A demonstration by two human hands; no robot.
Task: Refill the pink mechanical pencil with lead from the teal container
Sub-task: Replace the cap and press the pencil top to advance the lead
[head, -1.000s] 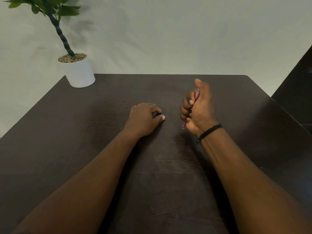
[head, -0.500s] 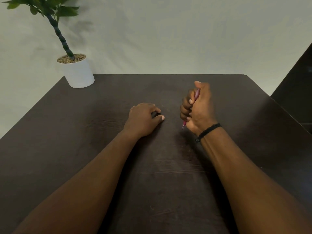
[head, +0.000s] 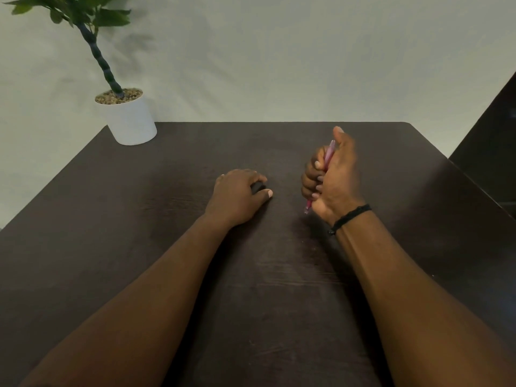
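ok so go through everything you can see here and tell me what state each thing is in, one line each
pink mechanical pencil: gripped upright, tip down, just above table
right hand: fingers curled round the pencil
left hand: resting on table, covering a small dark object, identity unclear
potted plant: upright at far left corner
table: bare dark wood

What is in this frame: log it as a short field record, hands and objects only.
right hand: fingers curled round the pink mechanical pencil, held upright, tip down
left hand: rests on the table, fingers curled over a small dark object, mostly hidden
teal container: not identifiable
wristband: black, on right wrist
potted plant: white pot, far left corner
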